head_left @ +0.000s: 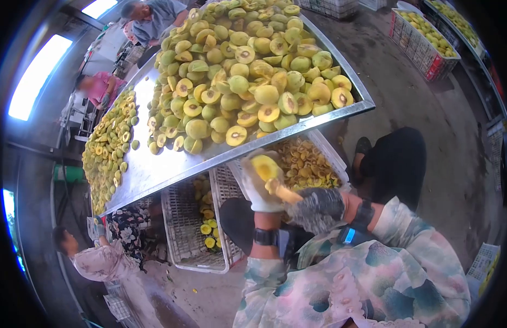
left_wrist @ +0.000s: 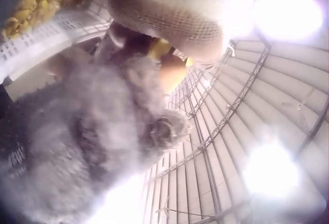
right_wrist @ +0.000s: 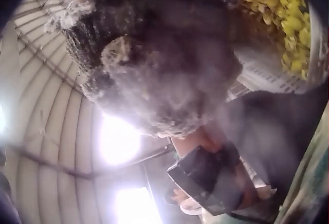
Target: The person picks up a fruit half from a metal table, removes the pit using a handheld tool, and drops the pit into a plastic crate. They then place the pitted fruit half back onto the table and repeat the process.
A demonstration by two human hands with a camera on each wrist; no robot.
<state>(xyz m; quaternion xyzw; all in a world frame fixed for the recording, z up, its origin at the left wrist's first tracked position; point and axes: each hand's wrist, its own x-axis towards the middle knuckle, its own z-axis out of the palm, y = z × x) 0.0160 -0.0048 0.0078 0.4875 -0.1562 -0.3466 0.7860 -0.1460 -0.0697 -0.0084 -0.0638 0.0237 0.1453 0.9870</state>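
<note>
In the head view, my white-gloved left hand [head_left: 260, 188] holds a yellow-green fruit half [head_left: 265, 168], its cut side showing, just below the metal table's edge. My right hand [head_left: 319, 209], in a dark grey fuzzy glove, is close against it on the right. A tan piece [head_left: 288, 194] lies between the hands; whether it is a bare finger or a handle I cannot tell. In the left wrist view the pale glove [left_wrist: 164, 21] is above the grey glove [left_wrist: 87, 126], with orange flesh [left_wrist: 173, 72] between them. The right wrist view shows the grey glove [right_wrist: 159, 75], its fingertips mostly hidden.
The metal table [head_left: 155, 177] bears piled fruit halves [head_left: 231, 76]. Below its edge are a crate of yellow-brown pieces [head_left: 302, 164] and a white crate [head_left: 179, 235] with some halves. A full crate [head_left: 414, 46] stands at upper right. Several people are around the table's left side.
</note>
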